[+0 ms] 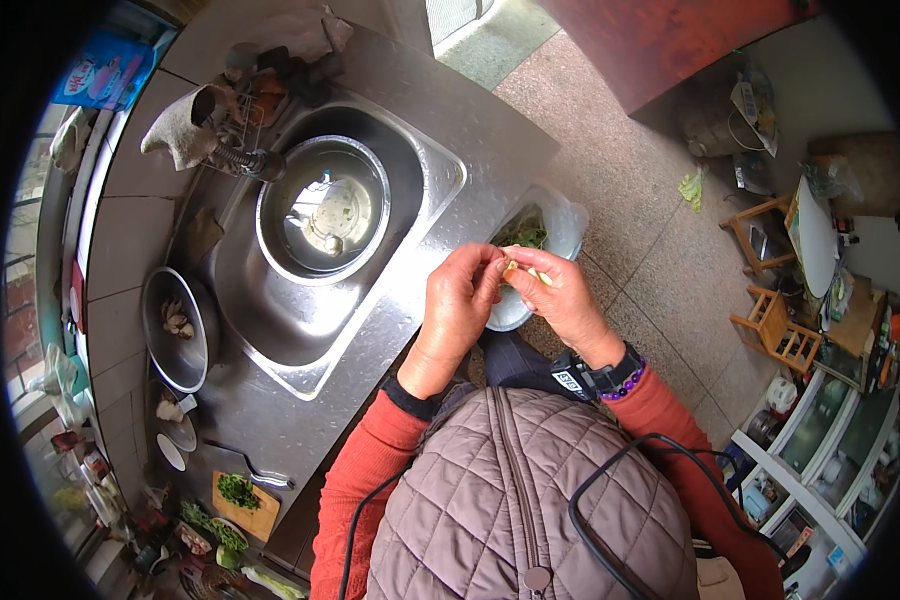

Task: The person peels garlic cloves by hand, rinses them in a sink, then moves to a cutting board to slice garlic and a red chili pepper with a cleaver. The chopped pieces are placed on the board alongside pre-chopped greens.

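Both hands meet in front of me, over a bin lined with a pale plastic bag point(567, 222) that holds green leafy scraps point(523, 232). Between my fingertips is a small pale yellow-green piece of vegetable point(541, 277), too small and too covered to name its kind. My right hand point(573, 308) is closed round it, with one pale end poking out past the thumb. My left hand point(453, 305) pinches at the same spot, its thumb and forefinger against the right fingers; whatever lies in that pinch is mostly hidden.
At left a steel sink point(288, 352) contains a round steel basin of water point(262, 235) under the tap. A metal bowl point(210, 335) with pale pieces stands beside it. Further down are a knife point(260, 476) and a cutting board point(261, 520) with chopped greens. Small wooden stools point(767, 325) stand at right.
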Available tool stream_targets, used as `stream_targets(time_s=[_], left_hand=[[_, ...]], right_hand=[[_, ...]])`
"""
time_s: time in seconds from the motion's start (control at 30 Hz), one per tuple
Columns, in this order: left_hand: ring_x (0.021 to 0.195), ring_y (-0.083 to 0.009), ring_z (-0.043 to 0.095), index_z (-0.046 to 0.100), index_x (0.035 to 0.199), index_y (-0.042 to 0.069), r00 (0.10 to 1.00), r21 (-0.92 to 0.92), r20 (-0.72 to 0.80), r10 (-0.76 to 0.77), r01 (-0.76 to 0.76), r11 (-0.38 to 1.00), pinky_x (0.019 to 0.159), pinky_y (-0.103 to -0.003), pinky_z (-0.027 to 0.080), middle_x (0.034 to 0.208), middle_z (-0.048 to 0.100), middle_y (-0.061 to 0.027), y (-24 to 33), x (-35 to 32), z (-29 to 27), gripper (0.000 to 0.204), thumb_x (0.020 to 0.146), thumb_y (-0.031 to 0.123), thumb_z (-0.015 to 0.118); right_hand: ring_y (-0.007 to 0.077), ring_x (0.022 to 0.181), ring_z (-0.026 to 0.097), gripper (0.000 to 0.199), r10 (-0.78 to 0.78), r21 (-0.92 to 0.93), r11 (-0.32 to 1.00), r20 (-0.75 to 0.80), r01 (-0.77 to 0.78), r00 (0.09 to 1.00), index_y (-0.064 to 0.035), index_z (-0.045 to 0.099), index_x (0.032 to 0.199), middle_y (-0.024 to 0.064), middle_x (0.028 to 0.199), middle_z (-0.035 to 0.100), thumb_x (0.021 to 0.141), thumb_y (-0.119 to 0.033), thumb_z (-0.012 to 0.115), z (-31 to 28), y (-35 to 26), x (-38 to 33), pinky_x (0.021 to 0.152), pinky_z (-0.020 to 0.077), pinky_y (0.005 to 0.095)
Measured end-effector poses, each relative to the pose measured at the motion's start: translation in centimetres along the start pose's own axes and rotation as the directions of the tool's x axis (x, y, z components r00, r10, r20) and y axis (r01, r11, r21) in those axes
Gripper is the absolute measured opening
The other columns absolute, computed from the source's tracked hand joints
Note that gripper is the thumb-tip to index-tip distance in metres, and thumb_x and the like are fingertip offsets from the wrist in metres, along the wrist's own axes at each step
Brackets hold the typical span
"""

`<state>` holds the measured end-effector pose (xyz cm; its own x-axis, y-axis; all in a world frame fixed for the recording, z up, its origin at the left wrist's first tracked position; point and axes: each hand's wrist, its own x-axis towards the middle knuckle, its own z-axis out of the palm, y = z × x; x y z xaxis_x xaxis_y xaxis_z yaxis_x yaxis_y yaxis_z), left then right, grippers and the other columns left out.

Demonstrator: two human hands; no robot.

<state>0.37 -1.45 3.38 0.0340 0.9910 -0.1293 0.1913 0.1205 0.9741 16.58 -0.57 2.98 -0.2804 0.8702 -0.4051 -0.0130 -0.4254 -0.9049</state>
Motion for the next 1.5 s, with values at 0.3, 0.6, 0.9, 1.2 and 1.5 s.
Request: stream_targets(time_s=[0.3, 0.6, 0.9, 1.2, 1.5], left_hand=[[0.071, -0.0083, 0.064, 0.064, 0.102, -0.001, 0.984, -0.281, 0.032, -0.176, 0.177, 0.943, 0.064, -0.023, 0.053, 0.083, 0.067, -0.0028, -0.5, 0.1, 0.0, 0.011, 0.096, 0.008, 0.064], [0.084, -0.0108, 0.068, 0.065, 0.102, -0.003, 0.978, -0.16, 0.159, -0.136, 0.161, 0.974, 0.075, -0.025, 0.056, 0.087, 0.071, -0.0056, -0.5, 0.3, -0.7, 0.009, 0.095, 0.0, 0.061], [0.084, -0.0111, 0.066, 0.063, 0.108, -0.002, 0.922, -0.287, 0.273, -0.275, 0.351, 0.891, 0.077, -0.026, 0.055, 0.093, 0.069, -0.0059, -1.7, 0.6, -1.4, 0.013, 0.097, 0.001, 0.057], [0.081, -0.0108, 0.064, 0.062, 0.117, -0.001, 0.922, -0.499, 0.205, -0.329, 0.388, 0.775, 0.078, -0.024, 0.053, 0.095, 0.069, -0.0059, -1.6, -0.2, -0.4, 0.021, 0.101, 0.008, 0.053], [0.088, -0.04, 0.062, 0.069, 0.106, 0.002, 0.978, 0.247, 0.188, 0.088, -0.133, 0.96, 0.081, -0.041, 0.053, 0.094, 0.067, -0.0168, -4.9, 0.8, 2.0, 0.024, 0.092, 0.021, 0.066]], right_hand=[[0.0073, 0.079, 0.063, 0.033, 0.071, 0.077, 0.994, 0.038, -0.074, 0.997, 0.0021, 0.061, 0.126, 0.0048, 0.099, 0.069, 0.1, -0.016, 0.057, -0.2, 0.0, 0.0, 0.06, 0.0501, 0.0208], [0.0122, 0.084, 0.067, 0.037, -0.046, -0.14, 0.989, 0.055, 0.054, 0.997, 0.0034, 0.055, 0.133, 0.0109, 0.105, 0.069, 0.099, -0.01, 0.051, -0.2, -0.6, -0.1, 0.066, 0.0564, 0.0252], [0.0154, 0.087, 0.068, 0.037, -0.189, -0.34, 0.914, 0.125, 0.221, 0.974, 0.0033, 0.055, 0.133, 0.0129, 0.109, 0.07, 0.096, -0.002, 0.049, -0.2, -0.7, -0.3, 0.07, 0.0577, 0.0274], [0.015, 0.096, 0.067, 0.033, -0.027, 0.141, 0.99, 0.062, 0.018, 0.998, 0.0012, 0.057, 0.131, 0.0106, 0.116, 0.067, 0.1, -0.009, 0.053, -1.5, 1.0, 0.3, 0.076, 0.0563, 0.0258], [0.0157, 0.1, 0.066, 0.029, 0.143, 0.597, 0.783, 0.096, -0.172, 0.985, -0.0022, 0.059, 0.122, 0.0093, 0.112, 0.066, 0.103, -0.023, 0.051, -4.2, 0.6, -0.5, 0.077, 0.0551, 0.0233]])
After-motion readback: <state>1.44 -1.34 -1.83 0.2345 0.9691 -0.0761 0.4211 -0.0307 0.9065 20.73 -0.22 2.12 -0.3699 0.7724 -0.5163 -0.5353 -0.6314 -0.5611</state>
